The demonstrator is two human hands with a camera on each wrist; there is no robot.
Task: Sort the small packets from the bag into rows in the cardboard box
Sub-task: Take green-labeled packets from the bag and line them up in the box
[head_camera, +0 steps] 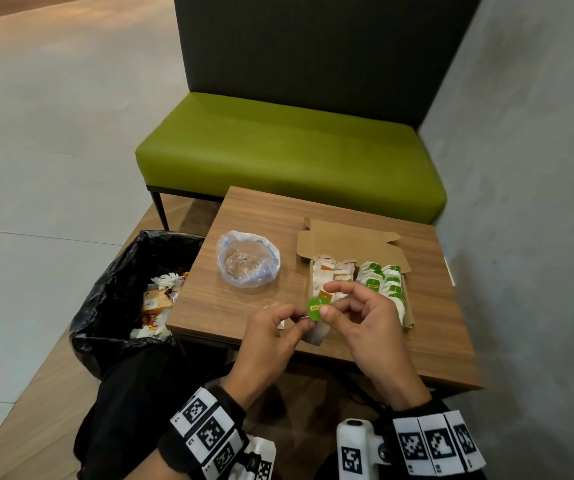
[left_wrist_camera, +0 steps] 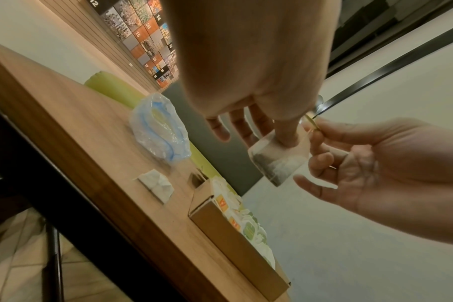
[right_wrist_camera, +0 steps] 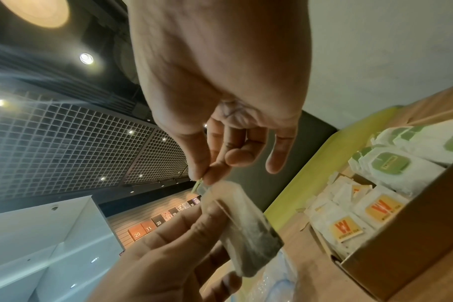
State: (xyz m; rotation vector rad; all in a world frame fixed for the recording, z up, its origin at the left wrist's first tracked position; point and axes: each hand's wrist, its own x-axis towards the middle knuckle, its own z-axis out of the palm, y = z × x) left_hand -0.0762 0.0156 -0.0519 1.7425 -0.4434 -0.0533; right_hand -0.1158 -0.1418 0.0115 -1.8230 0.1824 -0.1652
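- Left hand (head_camera: 271, 336) pinched the tea bag (left_wrist_camera: 278, 161) by its upper edge, held above the table (head_camera: 365, 348) front edge, just left of the cardboard box (head_camera: 354, 244) — likely steadied for tidying before filing.
- Right hand (head_camera: 365, 317) pinched the green tag (head_camera: 315, 308), probably to fold it flat against the bag.
- Bag's long axis hung roughly vertical, dark leaf end down, tag end up.
- Plastic bag (head_camera: 248, 263) lay open, well apart.

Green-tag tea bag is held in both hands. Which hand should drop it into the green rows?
Right, probably. The right hand pinches the green tag and sits beside the cardboard box, whose green rows lie on its far right. The left hand grips the tea bag farther from them.
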